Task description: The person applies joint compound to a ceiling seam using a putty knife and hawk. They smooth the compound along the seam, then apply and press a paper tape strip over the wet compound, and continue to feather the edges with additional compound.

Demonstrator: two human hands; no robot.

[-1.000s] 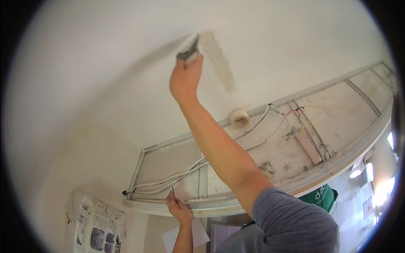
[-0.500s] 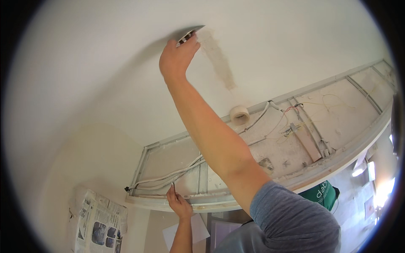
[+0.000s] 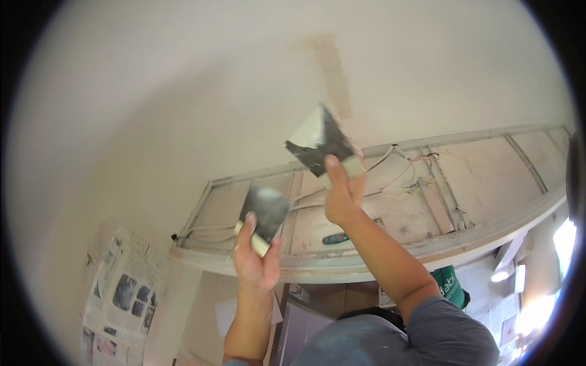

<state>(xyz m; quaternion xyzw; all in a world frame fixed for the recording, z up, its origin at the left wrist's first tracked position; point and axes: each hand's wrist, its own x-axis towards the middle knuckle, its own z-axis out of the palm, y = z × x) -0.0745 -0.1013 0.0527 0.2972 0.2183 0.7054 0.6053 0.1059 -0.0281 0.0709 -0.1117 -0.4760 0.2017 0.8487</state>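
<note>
I look up at a white ceiling (image 3: 183, 91). My right hand (image 3: 343, 194) grips a wide putty knife (image 3: 320, 141) by its pale handle, its dark blade tilted up and left, held below the ceiling. My left hand (image 3: 256, 262) holds a second putty knife (image 3: 266, 210), blade dark and smeared, lower and to the left. The two blades are apart. A beige filler strip (image 3: 334, 73) runs across the ceiling above the right blade.
An open ceiling recess (image 3: 427, 189) with white cables and wires runs across the middle. Newspaper sheets (image 3: 119, 293) are stuck to the wall at lower left. A green bag (image 3: 450, 287) hangs at the right. Bright light comes from the far right.
My right hand has come down off the ceiling with its knife, toward the middle. My left hand has risen, bringing the second knife into view near it.
</note>
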